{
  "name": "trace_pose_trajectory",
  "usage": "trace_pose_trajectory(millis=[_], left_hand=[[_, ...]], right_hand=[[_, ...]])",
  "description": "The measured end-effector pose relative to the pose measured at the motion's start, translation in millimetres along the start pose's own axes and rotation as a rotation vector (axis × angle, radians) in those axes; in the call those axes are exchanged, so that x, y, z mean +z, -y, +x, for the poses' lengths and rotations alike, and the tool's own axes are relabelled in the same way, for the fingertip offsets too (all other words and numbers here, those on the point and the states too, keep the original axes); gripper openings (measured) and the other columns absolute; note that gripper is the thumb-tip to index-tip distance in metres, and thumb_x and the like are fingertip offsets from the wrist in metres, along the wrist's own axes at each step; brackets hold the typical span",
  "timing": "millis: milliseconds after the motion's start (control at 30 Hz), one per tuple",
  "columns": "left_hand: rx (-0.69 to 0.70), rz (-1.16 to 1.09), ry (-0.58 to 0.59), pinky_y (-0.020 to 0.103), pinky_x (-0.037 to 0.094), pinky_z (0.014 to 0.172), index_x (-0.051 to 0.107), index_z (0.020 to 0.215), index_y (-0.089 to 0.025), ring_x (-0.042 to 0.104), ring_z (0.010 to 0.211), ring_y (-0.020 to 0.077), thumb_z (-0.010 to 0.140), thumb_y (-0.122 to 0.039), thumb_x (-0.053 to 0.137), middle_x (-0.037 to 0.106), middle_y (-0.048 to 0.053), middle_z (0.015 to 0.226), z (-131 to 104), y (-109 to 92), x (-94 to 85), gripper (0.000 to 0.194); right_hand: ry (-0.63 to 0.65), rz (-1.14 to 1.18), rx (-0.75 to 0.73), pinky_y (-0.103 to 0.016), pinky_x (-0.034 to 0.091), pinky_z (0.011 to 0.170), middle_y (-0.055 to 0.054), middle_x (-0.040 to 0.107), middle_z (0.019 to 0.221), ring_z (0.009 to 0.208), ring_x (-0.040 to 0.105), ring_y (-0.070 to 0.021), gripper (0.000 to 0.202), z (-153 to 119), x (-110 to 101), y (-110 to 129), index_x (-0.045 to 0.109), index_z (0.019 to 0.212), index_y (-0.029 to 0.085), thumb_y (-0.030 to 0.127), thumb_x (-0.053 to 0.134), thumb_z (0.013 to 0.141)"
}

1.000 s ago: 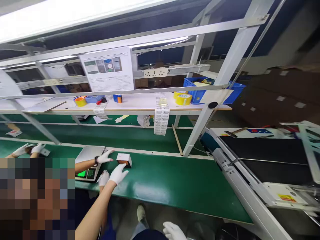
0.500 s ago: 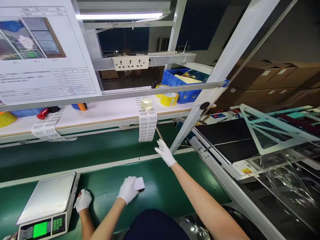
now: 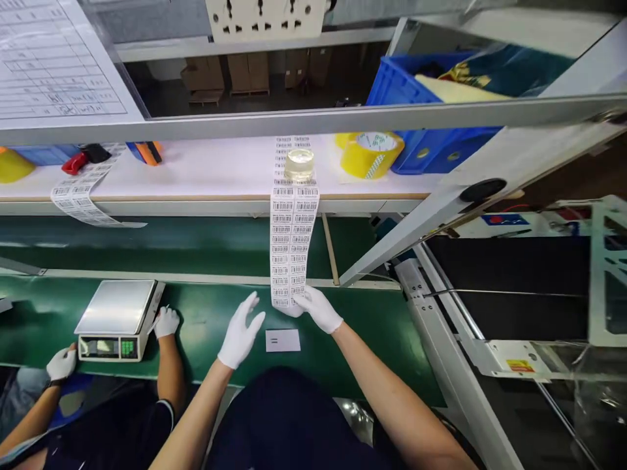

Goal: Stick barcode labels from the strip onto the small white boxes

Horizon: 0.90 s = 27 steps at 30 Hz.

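Note:
A long strip of barcode labels (image 3: 290,241) hangs from the white shelf (image 3: 206,173) down to the green conveyor belt (image 3: 206,326). My right hand (image 3: 318,308), in a white glove, pinches the strip's lower end. My left hand (image 3: 241,331), also gloved, hovers open just left of the strip, fingers spread. A small white box (image 3: 283,340) lies flat on the belt between my two hands, touched by neither. A clear tape roll (image 3: 298,163) sits on the strip's top end on the shelf.
A co-worker at the left has gloved hands (image 3: 166,322) beside a weighing scale (image 3: 117,318). On the shelf are a yellow tape roll (image 3: 369,154), a blue crate (image 3: 431,111) and a second label strip (image 3: 81,192). A slanted metal post (image 3: 441,209) and a black conveyor machine (image 3: 509,287) stand at the right.
My head has moved closer to the shelf. My left hand let go of the white box, which now lies on the belt. My right hand reached the label strip and took its end.

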<state>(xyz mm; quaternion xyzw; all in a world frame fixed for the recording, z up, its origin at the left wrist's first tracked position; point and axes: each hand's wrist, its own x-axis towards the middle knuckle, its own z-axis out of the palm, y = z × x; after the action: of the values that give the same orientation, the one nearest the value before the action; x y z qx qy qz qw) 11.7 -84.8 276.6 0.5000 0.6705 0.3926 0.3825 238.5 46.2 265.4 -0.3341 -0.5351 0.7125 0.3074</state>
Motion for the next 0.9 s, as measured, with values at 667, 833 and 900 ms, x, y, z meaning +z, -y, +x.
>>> trace_pose_trajectory(millis=[667, 833, 900], left_hand=[[0.112, -0.127, 0.144, 0.048, 0.057, 0.108, 0.072, 0.119, -0.024, 0.071, 0.118, 0.0277, 0.086, -0.035, 0.076, 0.074, 0.008, 0.127, 1, -81, 12.5, 0.035], [0.159, -0.229, 0.194, 0.045, 0.059, 0.106, 0.074, 0.115, -0.022, 0.073, 0.112, 0.0265, 0.086, -0.035, 0.075, 0.077, 0.007, 0.119, 4, -79, 8.7, 0.032], [0.153, -0.26, 0.211, 0.045, 0.059, 0.107, 0.074, 0.115, -0.021, 0.074, 0.111, 0.0266, 0.085, -0.036, 0.076, 0.078, 0.008, 0.119, 5, -77, 8.3, 0.032]], right_hand=[[-0.659, -0.842, -0.603, -0.049, 0.053, 0.104, -0.01, 0.069, 0.116, 0.12, 0.06, -0.0281, 0.021, -97, 57, 47, 0.072, 0.115, 0.026, 0.026, 0.063, 0.096], [-0.591, -1.016, -0.718, -0.047, 0.052, 0.1, -0.007, 0.071, 0.11, 0.117, 0.06, -0.0261, 0.02, -85, 68, 55, 0.073, 0.114, 0.026, 0.021, 0.063, 0.098], [-0.593, -1.058, -0.718, -0.046, 0.052, 0.098, -0.007, 0.072, 0.107, 0.115, 0.061, -0.0258, 0.019, -82, 70, 54, 0.074, 0.112, 0.026, 0.021, 0.062, 0.098]])
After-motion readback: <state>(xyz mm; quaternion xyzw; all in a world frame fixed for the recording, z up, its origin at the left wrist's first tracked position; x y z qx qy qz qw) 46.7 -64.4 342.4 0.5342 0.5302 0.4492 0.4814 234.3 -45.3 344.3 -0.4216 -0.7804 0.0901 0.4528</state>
